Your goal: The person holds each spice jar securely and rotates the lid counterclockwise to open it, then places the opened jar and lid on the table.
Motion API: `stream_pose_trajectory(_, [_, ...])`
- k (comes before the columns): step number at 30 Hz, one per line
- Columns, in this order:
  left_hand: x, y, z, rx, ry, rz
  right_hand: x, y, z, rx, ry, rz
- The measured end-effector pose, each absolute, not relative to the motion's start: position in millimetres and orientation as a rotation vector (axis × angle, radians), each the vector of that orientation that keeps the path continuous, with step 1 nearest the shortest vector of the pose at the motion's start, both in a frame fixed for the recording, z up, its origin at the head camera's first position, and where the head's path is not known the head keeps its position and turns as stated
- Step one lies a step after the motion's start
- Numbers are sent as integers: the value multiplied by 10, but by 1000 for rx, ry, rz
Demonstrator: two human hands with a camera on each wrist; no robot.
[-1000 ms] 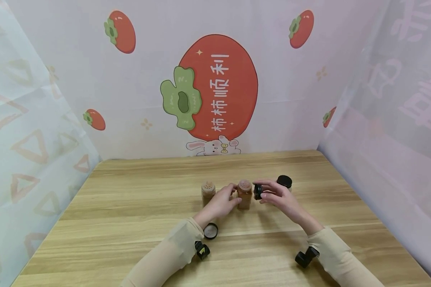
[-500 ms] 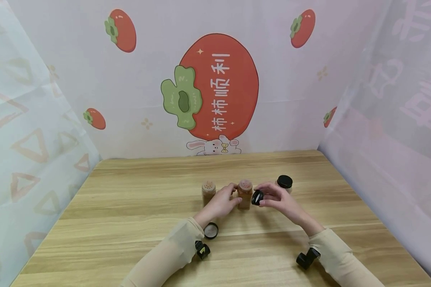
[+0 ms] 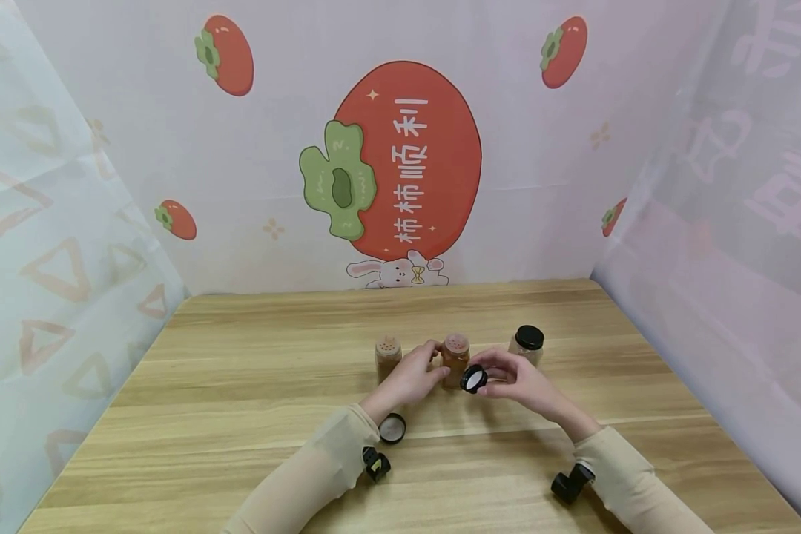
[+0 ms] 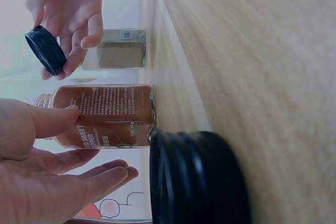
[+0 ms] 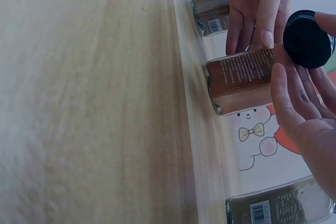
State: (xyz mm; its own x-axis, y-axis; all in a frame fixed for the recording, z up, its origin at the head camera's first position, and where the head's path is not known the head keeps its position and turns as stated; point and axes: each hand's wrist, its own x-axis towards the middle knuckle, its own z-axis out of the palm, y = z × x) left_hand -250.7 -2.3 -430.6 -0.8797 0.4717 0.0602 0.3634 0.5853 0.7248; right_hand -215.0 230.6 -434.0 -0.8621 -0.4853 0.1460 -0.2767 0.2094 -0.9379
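Observation:
A glass spice jar of reddish-brown powder stands upright, its perforated shaker top uncovered. My left hand holds it from the left, thumb against the labelled side. The label partly reads "SWEET PEPPER" in the left wrist view. Just right of the jar, my right hand pinches a black screw lid between thumb and fingers. The lid is tilted, with its pale inside facing the head camera. In the right wrist view the lid overlaps the jar's upper end.
Left of my left hand stands a second jar with a bare shaker top. A third jar, capped in black, is behind my right hand. Another black lid lies inside-up beside my left wrist. A printed cloth backs the wooden table.
My right hand has turned the lid from edge-on to showing its inside and brought it slightly left and lower, closer to the jar. My left hand stays in place.

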Motion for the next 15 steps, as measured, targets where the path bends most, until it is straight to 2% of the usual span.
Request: stream_pose_trajectory(15, [-2510, -29, -4300, 709, 2663, 1162, -2207, 2278, -4475, -909, 2214, -1639])
